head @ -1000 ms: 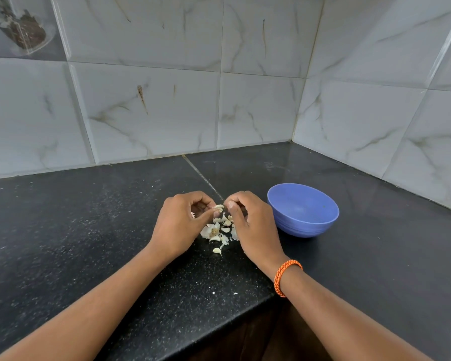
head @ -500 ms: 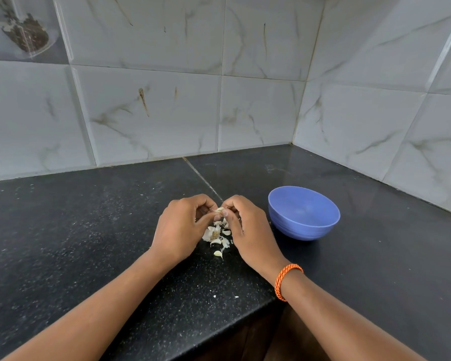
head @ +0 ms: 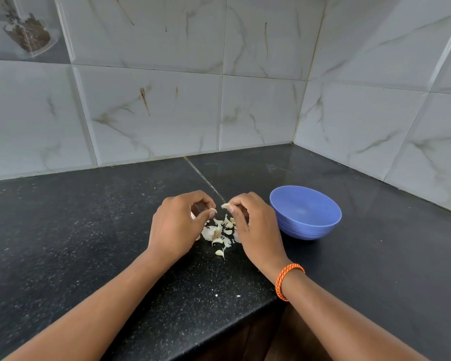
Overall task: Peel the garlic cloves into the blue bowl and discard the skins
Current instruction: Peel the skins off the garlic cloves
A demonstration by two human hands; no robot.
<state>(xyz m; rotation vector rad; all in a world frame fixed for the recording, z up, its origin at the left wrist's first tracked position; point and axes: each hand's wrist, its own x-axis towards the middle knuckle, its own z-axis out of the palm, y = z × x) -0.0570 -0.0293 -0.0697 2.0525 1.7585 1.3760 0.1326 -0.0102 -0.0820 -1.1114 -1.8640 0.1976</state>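
On the black speckled bench, both hands work above a small heap of garlic. The left hand has its fingers curled in, and its grip pinches a garlic clove between thumb and fingertips. The right hand is curled the same way, its grip closed on a second garlic piece held at the fingertips (whether this one is clove or skin is hard to tell at this size). The two held pieces are close together but apart, with a narrow gap between them.

Below and between the hands lies the pile of garlic cloves and skins, loose on the bench, with one stray clove lying nearer the bench edge. The blue bowl stands upright just right of the right hand, not touching it; nothing shows inside it.

An orange braided wristband circles the right wrist. Grey marbled wall tiles rise behind the bench and meet in a corner at the right.
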